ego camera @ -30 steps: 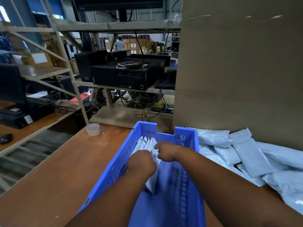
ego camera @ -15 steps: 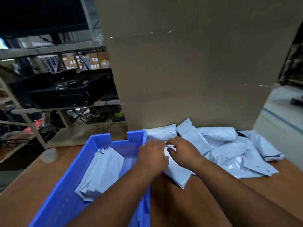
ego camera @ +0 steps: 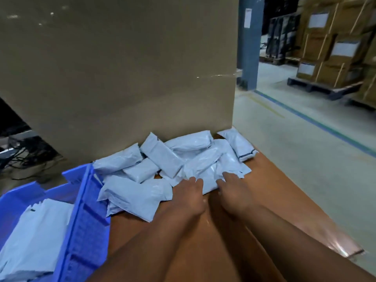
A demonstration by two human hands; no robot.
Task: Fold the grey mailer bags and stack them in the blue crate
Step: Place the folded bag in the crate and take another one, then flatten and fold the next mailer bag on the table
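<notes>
Inside blue crate [ego camera: 85, 216]: folded mailers [ego camera: 34, 237]. Left hand [ego camera: 191, 197], right hand [ego camera: 234, 192] grasping loose mailer [ego camera: 209, 178].

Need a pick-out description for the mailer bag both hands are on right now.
Start at the tall cardboard box on the brown table; a pile of grey mailers lies at its foot. The target bag is at the pile's near edge, the only one under both the left hand and right hand.
</notes>
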